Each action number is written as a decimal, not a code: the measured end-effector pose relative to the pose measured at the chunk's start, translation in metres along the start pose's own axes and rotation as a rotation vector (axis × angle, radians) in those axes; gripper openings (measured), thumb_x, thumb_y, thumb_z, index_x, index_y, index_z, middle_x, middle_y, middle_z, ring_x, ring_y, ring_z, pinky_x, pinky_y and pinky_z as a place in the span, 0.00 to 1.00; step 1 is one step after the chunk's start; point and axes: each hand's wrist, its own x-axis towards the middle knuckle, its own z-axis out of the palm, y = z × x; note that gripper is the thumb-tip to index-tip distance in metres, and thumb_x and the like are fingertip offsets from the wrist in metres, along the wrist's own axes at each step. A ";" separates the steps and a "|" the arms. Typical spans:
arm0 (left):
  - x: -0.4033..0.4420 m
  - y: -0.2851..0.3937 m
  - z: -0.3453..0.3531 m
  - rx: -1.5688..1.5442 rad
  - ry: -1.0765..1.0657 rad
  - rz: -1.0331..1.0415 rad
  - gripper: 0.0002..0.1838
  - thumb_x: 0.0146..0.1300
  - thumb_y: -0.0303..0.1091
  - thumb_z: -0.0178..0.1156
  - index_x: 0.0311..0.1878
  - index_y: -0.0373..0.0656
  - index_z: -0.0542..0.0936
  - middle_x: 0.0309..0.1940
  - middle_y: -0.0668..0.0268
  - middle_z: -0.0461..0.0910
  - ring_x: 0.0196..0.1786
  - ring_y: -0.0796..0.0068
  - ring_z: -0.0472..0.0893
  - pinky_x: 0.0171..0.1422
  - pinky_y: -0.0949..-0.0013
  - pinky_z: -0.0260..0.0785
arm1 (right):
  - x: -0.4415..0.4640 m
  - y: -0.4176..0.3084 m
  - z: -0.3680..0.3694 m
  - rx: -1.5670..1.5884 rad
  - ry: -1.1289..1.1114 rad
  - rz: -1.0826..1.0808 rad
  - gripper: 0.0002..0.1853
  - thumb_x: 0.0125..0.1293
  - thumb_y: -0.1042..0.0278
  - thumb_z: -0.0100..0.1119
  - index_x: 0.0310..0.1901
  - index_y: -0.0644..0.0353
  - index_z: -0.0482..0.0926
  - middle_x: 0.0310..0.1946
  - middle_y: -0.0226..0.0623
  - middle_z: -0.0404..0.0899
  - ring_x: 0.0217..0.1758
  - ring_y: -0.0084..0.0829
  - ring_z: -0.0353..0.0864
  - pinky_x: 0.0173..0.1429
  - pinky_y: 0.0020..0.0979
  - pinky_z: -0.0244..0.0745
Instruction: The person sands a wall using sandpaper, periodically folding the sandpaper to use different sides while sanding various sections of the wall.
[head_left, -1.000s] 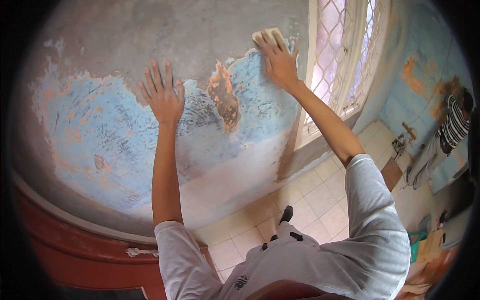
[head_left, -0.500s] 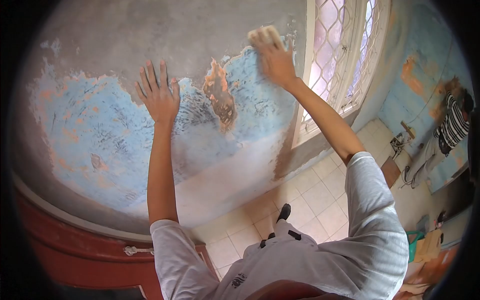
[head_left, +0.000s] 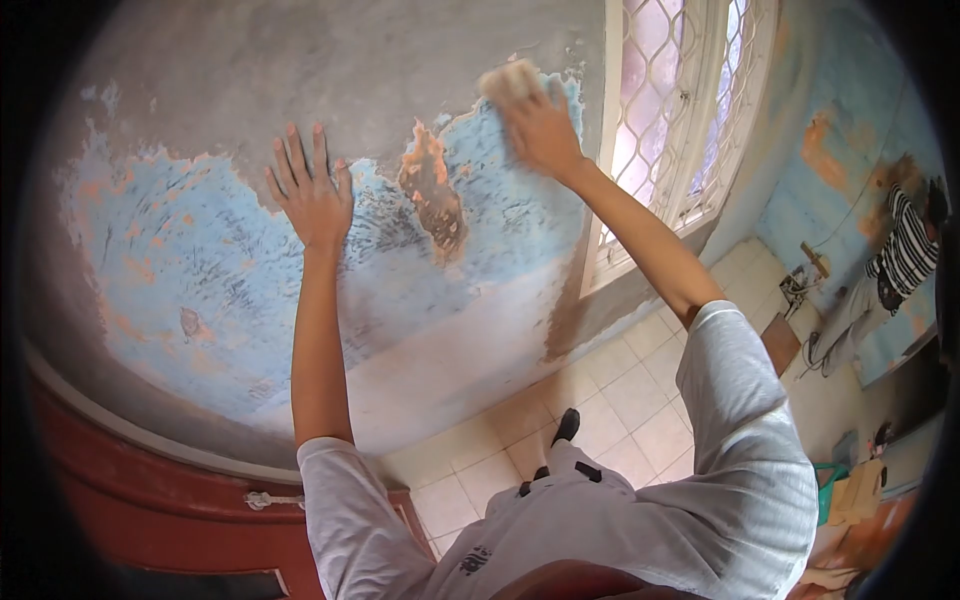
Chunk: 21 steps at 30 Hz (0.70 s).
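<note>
My left hand (head_left: 316,205) lies flat on the wall with its fingers spread. It rests where the worn blue paint (head_left: 215,270) meets a smooth grey coat (head_left: 380,65). Higher and to the right, my right hand (head_left: 542,135) presses a pale tan pad (head_left: 512,82) to the wall, close to the window. Motion smears the fingers and the pad, so I cannot tell if it is sandpaper or a sponge. Between my hands a rough brown and orange bare patch (head_left: 436,195) shows through the blue paint.
A window with a white lattice grille (head_left: 650,130) borders the wall on the right. Below are a tiled floor (head_left: 610,420) and a red-brown door (head_left: 170,500). At the far right a person in a striped shirt (head_left: 902,240) stands by another wall, near a cardboard box (head_left: 857,492).
My right hand has shifted slightly left and down along the wall with the tan pad. My left hand stays in place on the wall; the view has shifted a little.
</note>
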 end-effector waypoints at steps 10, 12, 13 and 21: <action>-0.001 0.010 -0.005 -0.006 -0.023 -0.033 0.31 0.80 0.48 0.50 0.84 0.61 0.65 0.88 0.63 0.53 0.89 0.54 0.49 0.88 0.39 0.37 | -0.015 0.049 -0.007 0.009 -0.178 -0.110 0.35 0.73 0.64 0.53 0.82 0.42 0.63 0.83 0.38 0.61 0.84 0.52 0.59 0.81 0.70 0.51; -0.006 0.015 -0.013 -0.076 -0.017 -0.048 0.31 0.80 0.47 0.50 0.84 0.57 0.66 0.87 0.60 0.53 0.89 0.53 0.49 0.88 0.39 0.38 | -0.017 0.063 -0.006 0.060 -0.205 -0.065 0.35 0.73 0.64 0.53 0.82 0.44 0.63 0.84 0.39 0.60 0.85 0.51 0.59 0.81 0.69 0.51; -0.009 0.019 -0.017 -0.068 -0.016 -0.048 0.31 0.80 0.47 0.50 0.84 0.57 0.66 0.87 0.60 0.53 0.89 0.53 0.49 0.88 0.39 0.38 | -0.017 0.067 0.001 0.030 -0.107 0.020 0.34 0.73 0.64 0.52 0.82 0.46 0.63 0.83 0.40 0.60 0.85 0.51 0.59 0.82 0.68 0.52; -0.029 0.075 -0.010 -0.513 -0.010 -0.163 0.27 0.73 0.30 0.57 0.75 0.40 0.74 0.81 0.40 0.60 0.83 0.35 0.57 0.86 0.38 0.49 | -0.009 0.132 0.002 -0.092 -0.195 -0.072 0.35 0.76 0.63 0.50 0.84 0.42 0.60 0.86 0.34 0.56 0.87 0.42 0.55 0.82 0.70 0.49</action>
